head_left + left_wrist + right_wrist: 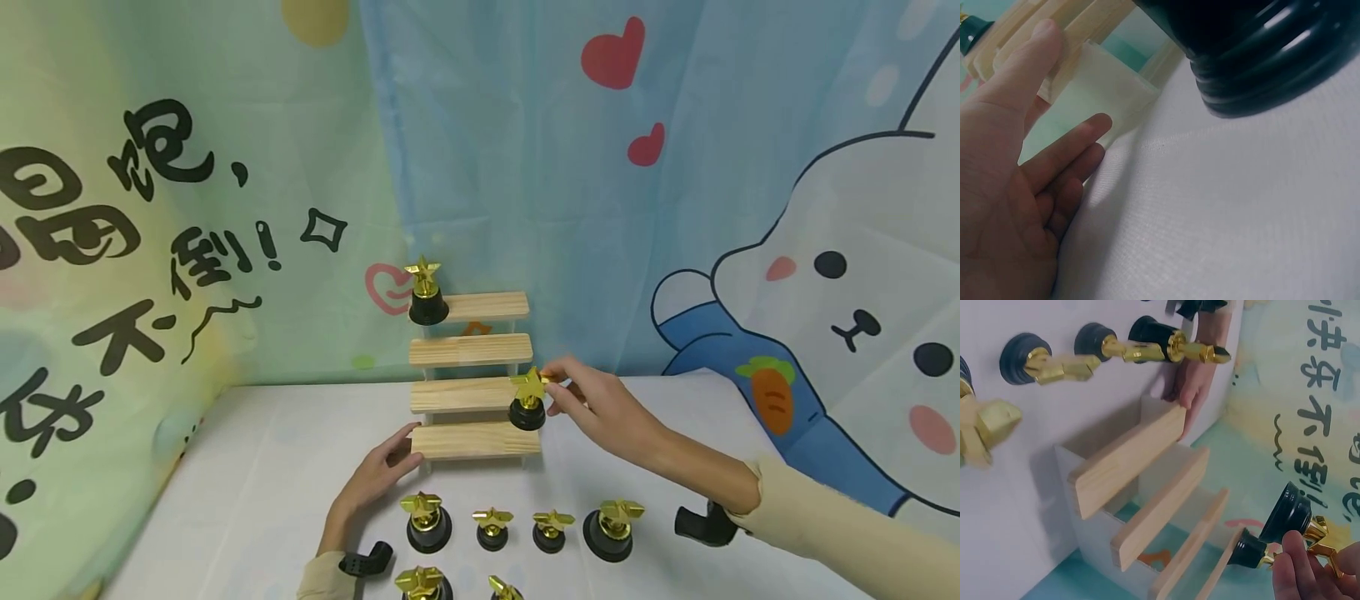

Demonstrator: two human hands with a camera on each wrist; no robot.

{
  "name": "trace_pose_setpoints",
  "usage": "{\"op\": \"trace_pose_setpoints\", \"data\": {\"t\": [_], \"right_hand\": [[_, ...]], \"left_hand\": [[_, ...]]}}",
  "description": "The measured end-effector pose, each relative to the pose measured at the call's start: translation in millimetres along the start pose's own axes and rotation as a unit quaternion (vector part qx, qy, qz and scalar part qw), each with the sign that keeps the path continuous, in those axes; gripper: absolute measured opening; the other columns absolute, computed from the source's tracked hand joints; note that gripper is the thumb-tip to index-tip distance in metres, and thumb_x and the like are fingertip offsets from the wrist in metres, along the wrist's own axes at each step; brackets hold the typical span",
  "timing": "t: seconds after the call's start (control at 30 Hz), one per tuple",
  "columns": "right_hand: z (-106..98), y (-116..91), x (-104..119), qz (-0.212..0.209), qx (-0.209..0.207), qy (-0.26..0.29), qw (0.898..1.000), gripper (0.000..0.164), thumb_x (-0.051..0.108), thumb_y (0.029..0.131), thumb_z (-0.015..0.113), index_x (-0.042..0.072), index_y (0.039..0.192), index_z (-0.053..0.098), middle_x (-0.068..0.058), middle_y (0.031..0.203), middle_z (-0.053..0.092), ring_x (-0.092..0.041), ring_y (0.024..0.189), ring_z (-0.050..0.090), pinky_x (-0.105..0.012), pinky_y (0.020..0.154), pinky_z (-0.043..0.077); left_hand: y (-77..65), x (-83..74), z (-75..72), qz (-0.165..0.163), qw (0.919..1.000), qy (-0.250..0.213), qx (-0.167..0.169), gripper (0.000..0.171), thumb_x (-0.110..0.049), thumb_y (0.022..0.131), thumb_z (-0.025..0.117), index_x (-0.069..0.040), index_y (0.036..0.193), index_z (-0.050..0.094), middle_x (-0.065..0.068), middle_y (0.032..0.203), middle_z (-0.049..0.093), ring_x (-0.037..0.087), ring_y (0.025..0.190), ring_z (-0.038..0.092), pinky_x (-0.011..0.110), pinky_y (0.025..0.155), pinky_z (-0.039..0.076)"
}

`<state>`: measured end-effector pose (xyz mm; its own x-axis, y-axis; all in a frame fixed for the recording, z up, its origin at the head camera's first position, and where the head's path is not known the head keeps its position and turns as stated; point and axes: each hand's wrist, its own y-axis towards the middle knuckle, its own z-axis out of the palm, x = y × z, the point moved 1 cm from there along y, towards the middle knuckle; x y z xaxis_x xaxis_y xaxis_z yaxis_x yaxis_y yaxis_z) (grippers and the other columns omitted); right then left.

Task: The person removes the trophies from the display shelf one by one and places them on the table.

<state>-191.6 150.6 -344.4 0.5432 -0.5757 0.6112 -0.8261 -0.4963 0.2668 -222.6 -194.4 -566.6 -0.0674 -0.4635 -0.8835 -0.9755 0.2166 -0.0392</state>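
Note:
My right hand (588,398) pinches a small trophy (528,404) by its gold star, its black base hanging over the right part of the lower steps. In the right wrist view the fingers (1294,562) are on the gold part and the base (1288,511) tilts outward. The wooden four-step display stand (472,440) has my left hand (378,468) at the left end of its lowest step. The left thumb (1029,59) lies along the wood while the other fingers hang relaxed below. Another star trophy (427,293) stands at the top step's left end.
Several more star trophies stand on the white table in front of the stand, among them a large one at left (429,529), a small one (492,533) and a large one at right (609,533). A printed cloth backdrop (510,167) hangs close behind the stand.

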Motion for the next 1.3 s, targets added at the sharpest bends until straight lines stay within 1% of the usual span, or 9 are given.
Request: {"op": "trace_pose_setpoints", "data": {"t": [0.17, 0.33, 0.57, 0.73, 0.8, 0.97, 1.07, 1.2, 1.3], "right_hand": [[-3, -17, 2, -0.005, -0.009, -0.004, 1.0, 0.021, 0.017, 0.102, 0.05, 0.009, 0.121, 0.055, -0.004, 0.103, 0.066, -0.005, 0.08, 0.067, -0.023, 0.064, 0.051], [-4, -35, -1, 0.003, -0.006, -0.007, 1.0, 0.022, 0.016, 0.101, 0.051, 0.008, 0.121, 0.056, -0.003, 0.103, 0.067, -0.001, 0.079, 0.066, -0.023, 0.066, 0.053], [7, -60, -10, -0.006, -0.01, -0.009, 1.0, 0.019, 0.012, 0.099, 0.054, 0.008, 0.117, 0.057, 0.001, 0.099, 0.068, 0.002, 0.078, 0.064, -0.021, 0.066, 0.054], [18, -75, -10, 0.004, 0.012, 0.016, 1.0, 0.018, 0.016, 0.102, 0.051, 0.008, 0.117, 0.056, 0.0, 0.101, 0.068, 0.0, 0.079, 0.065, -0.02, 0.066, 0.055], [21, -81, -10, 0.008, 0.023, 0.031, 0.999, 0.018, 0.017, 0.102, 0.049, 0.008, 0.117, 0.055, 0.0, 0.101, 0.068, 0.001, 0.078, 0.065, -0.02, 0.065, 0.054], [28, -98, -10, 0.013, 0.029, 0.052, 0.998, 0.016, 0.016, 0.102, 0.049, 0.01, 0.116, 0.055, 0.001, 0.1, 0.067, 0.005, 0.078, 0.062, -0.02, 0.063, 0.053], [33, -108, -14, -0.009, 0.017, 0.052, 0.998, 0.015, 0.011, 0.101, 0.05, 0.009, 0.115, 0.055, 0.003, 0.094, 0.068, 0.006, 0.076, 0.061, -0.02, 0.061, 0.052], [44, -118, -22, -0.043, -0.01, 0.047, 0.998, 0.016, 0.003, 0.098, 0.053, 0.007, 0.113, 0.056, 0.003, 0.089, 0.067, 0.007, 0.075, 0.061, -0.018, 0.059, 0.051], [52, -126, -30, -0.045, -0.01, 0.047, 0.998, 0.016, 0.002, 0.097, 0.054, 0.005, 0.113, 0.056, -0.001, 0.092, 0.066, 0.008, 0.075, 0.061, -0.018, 0.059, 0.051]], "left_hand": [[-1.0, 1.0, 0.0, -0.003, 1.0, -0.003, 0.002, 0.06, -0.041, 0.092, 0.065, -0.027, 0.146, 0.043, 0.006, 0.127, 0.065, 0.022, 0.119, 0.059, 0.043, 0.101, 0.045], [-0.4, 1.1, -0.5, -0.005, 1.0, -0.004, -0.001, 0.061, -0.043, 0.091, 0.065, -0.028, 0.146, 0.043, 0.005, 0.127, 0.065, 0.022, 0.12, 0.059, 0.044, 0.102, 0.044], [-0.5, 2.1, -1.3, -0.007, 0.9999, -0.007, -0.003, 0.059, -0.04, 0.092, 0.065, -0.03, 0.145, 0.044, 0.004, 0.126, 0.066, 0.021, 0.119, 0.059, 0.042, 0.102, 0.044], [0.1, 2.3, -0.6, -0.004, 1.0, -0.007, -0.002, 0.06, -0.043, 0.091, 0.065, -0.031, 0.146, 0.044, 0.005, 0.127, 0.065, 0.023, 0.121, 0.058, 0.046, 0.104, 0.043], [0.0, 2.2, -0.1, -0.005, 1.0, -0.005, 0.0, 0.06, -0.043, 0.091, 0.065, -0.031, 0.146, 0.043, 0.005, 0.127, 0.065, 0.023, 0.122, 0.058, 0.046, 0.105, 0.042], [-0.5, 2.2, 1.7, -0.005, 1.0, -0.007, 0.001, 0.059, -0.042, 0.091, 0.065, -0.031, 0.146, 0.043, 0.005, 0.128, 0.065, 0.023, 0.122, 0.058, 0.047, 0.106, 0.042], [-0.5, 1.5, 1.7, -0.003, 1.0, -0.006, 0.001, 0.059, -0.041, 0.092, 0.065, -0.031, 0.146, 0.043, 0.005, 0.128, 0.065, 0.023, 0.122, 0.058, 0.047, 0.106, 0.042], [-0.8, 1.0, 1.1, -0.011, 0.9999, -0.002, -0.005, 0.06, -0.043, 0.09, 0.066, -0.032, 0.145, 0.044, 0.003, 0.126, 0.065, 0.021, 0.121, 0.058, 0.045, 0.104, 0.042], [-0.8, 1.0, 0.9, -0.016, 0.9998, 0.002, -0.009, 0.06, -0.045, 0.09, 0.066, -0.033, 0.145, 0.044, 0.003, 0.126, 0.066, 0.02, 0.12, 0.058, 0.044, 0.104, 0.043]]}}
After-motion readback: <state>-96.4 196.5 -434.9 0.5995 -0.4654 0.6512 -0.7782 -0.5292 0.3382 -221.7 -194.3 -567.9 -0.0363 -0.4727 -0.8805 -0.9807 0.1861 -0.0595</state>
